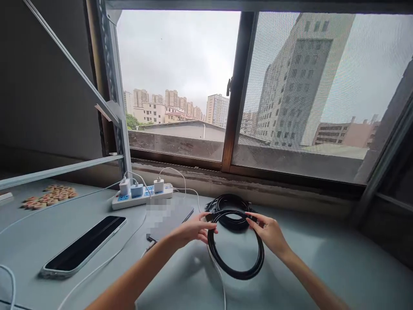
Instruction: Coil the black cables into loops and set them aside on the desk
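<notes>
A black cable wound into a round loop hangs just above the grey table, in front of the window. My left hand pinches the loop at its upper left. My right hand pinches it at its upper right. Behind the held loop lies a second black cable coil on the table, partly hidden by the loop and my fingers.
A phone lies face up at the left. A white power strip with three chargers sits near the window sill, white cords trailing over the table. A grey flat device lies beside my left hand. Small wooden pieces lie far left.
</notes>
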`<state>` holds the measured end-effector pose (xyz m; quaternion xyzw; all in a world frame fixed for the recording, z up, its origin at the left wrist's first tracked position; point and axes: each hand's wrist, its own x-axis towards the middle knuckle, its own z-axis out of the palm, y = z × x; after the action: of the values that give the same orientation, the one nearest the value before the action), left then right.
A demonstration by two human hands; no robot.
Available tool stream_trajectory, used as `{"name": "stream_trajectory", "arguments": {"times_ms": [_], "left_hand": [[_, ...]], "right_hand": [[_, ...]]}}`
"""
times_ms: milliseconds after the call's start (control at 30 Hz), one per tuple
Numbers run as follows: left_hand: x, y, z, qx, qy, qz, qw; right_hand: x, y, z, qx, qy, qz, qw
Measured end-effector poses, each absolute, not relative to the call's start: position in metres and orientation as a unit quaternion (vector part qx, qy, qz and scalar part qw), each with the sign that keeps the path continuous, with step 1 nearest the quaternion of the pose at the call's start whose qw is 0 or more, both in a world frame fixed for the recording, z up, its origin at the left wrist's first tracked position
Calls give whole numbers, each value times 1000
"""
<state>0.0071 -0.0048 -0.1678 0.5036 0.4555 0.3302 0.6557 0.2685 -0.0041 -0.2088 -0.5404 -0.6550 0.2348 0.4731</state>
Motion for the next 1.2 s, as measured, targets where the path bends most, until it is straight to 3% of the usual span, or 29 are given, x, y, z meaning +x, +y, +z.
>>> {"name": "stream_trajectory", "arguments": {"times_ms": [167,433,733,1200], "left_hand": [[23,22,-154,501,449,433,600],[56,75,-161,575,501,460,455],[58,75,-199,737,531,338,248],[-14,11,-180,808,526,235,125]], "right_hand": [[276,33,-191,-539,-643,280,466],[286,87,-181,-611,-615,302,397],[277,106,-216,-634,-627,224,394],[306,55,-254,-621,-600,121,490]]}}
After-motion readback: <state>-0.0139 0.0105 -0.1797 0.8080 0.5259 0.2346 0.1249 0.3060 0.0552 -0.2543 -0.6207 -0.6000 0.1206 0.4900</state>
